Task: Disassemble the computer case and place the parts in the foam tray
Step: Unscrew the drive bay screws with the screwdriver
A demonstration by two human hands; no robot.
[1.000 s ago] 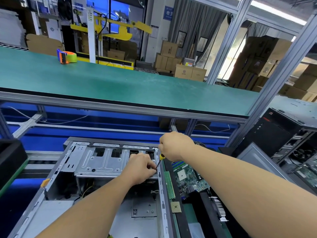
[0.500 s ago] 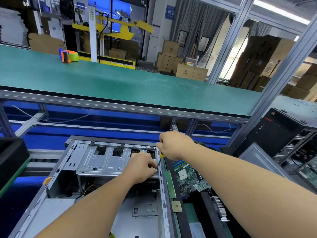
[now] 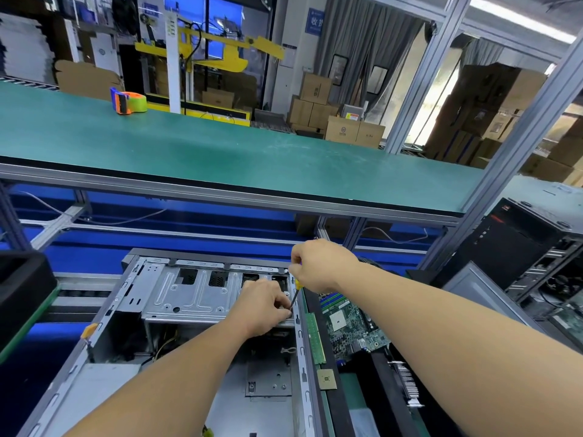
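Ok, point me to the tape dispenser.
In the head view, the tape dispenser sits far left on the green upper shelf, near its back edge, well above the open case.

Two bare forearms reached in from the bottom edge of the head-camera view, with no sleeve, glove, watch or band seen on either as far as the frame showed. The left hand (image 3: 263, 305) and the right hand (image 3: 321, 263) were likewise uncovered, without rings visible. Both arms ran out of view before the elbow, and nothing else of the person appeared.
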